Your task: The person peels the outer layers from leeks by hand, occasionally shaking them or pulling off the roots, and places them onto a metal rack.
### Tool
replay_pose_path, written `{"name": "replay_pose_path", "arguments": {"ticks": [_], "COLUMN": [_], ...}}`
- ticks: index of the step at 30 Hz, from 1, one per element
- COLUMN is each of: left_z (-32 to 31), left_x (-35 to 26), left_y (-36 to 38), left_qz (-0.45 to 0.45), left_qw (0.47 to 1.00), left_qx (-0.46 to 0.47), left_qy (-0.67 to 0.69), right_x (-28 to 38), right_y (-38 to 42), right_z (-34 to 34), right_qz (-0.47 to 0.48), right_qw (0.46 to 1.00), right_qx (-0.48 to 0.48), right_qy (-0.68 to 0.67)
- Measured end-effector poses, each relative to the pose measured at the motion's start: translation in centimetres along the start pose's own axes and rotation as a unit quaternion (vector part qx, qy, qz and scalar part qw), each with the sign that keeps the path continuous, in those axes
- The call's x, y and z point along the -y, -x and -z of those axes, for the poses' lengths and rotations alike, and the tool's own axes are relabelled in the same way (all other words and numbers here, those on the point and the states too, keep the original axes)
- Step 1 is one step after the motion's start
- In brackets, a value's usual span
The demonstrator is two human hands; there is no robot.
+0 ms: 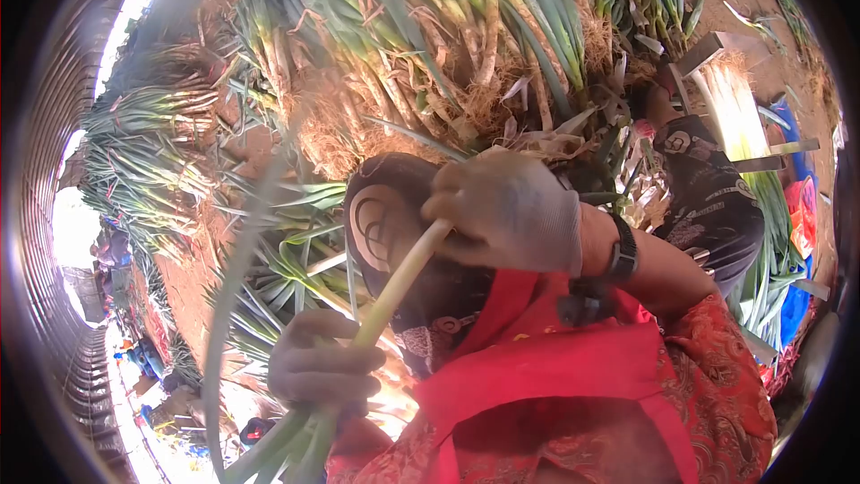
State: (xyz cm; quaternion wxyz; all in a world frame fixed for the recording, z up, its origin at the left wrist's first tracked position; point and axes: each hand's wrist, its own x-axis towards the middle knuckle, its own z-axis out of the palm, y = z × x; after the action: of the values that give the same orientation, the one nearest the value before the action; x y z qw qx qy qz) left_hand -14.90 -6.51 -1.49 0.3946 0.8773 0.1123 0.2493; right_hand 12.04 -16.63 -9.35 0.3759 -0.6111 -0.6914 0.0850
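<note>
A green onion [399, 291] with a pale stalk slants across my lap. My left hand [327, 363], in a grey glove, is wrapped round its stalk just above the green leaves. My right hand [506, 206], also gloved and somewhat blurred, has its fingers closed at the upper white end, hiding that tip. The leaves hang below my left hand at the bottom of the view, and one long blurred leaf rises at the left. My patterned dark trouser leg [385, 215] lies behind the stalk.
Unpeeled onions [484, 27] with rooty ends lie heaped ahead, and more bundles [152, 152] at the left. At the right, peeled white onions [735, 103] rest in a rack [760, 164]. Stripped husks [640, 179] lie near my other leg.
</note>
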Motion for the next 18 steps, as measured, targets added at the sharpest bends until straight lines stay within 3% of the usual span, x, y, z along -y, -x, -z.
{"name": "replay_pose_path", "arguments": {"ticks": [2,4,6,7,8,10,12,13,15,18], "left_z": [0.0,0.1,0.9,0.6,0.7,0.7,1.4,2.4,2.9,2.8], "left_x": [-0.8,-1.7,-1.3,1.9,1.7,1.2,0.1,-1.4,-2.1,-0.2], "left_y": [-0.1,-0.5,-0.1,-0.2,-0.5,-1.3,-0.9,-0.7,-0.1,0.8], "left_qz": [0.196,0.356,0.324,0.042,-0.025,-0.161,0.004,0.156,0.284,0.159], "left_qw": [0.980,0.933,0.942,0.995,0.995,0.982,0.993,0.975,0.940,0.972], "left_qx": [-0.001,0.012,0.048,0.066,0.072,0.080,0.098,0.141,0.166,0.132], "left_qy": [0.032,0.046,0.072,0.061,0.059,0.059,0.069,0.066,0.087,0.111], "right_x": [0.9,1.1,1.0,0.7,0.5,0.1,0.3,0.3,-0.5,-1.0], "right_y": [-0.8,-0.9,-2.0,-2.7,-3.4,-3.2,-3.9,-4.0,-3.9,-3.5], "right_z": [0.1,-0.3,-1.0,-1.4,-1.5,-1.1,-0.3,0.0,-0.5,-1.4], "right_qz": [0.100,0.088,0.103,0.123,0.147,0.100,0.142,0.157,0.165,0.201], "right_qw": [0.993,0.994,0.992,0.987,0.981,0.983,0.983,0.982,0.976,0.973], "right_qx": [-0.003,0.039,0.031,0.005,-0.020,0.118,0.087,0.076,0.075,0.056], "right_qy": [-0.061,-0.048,-0.069,-0.098,-0.125,-0.103,-0.082,-0.073,-0.121,-0.094]}}
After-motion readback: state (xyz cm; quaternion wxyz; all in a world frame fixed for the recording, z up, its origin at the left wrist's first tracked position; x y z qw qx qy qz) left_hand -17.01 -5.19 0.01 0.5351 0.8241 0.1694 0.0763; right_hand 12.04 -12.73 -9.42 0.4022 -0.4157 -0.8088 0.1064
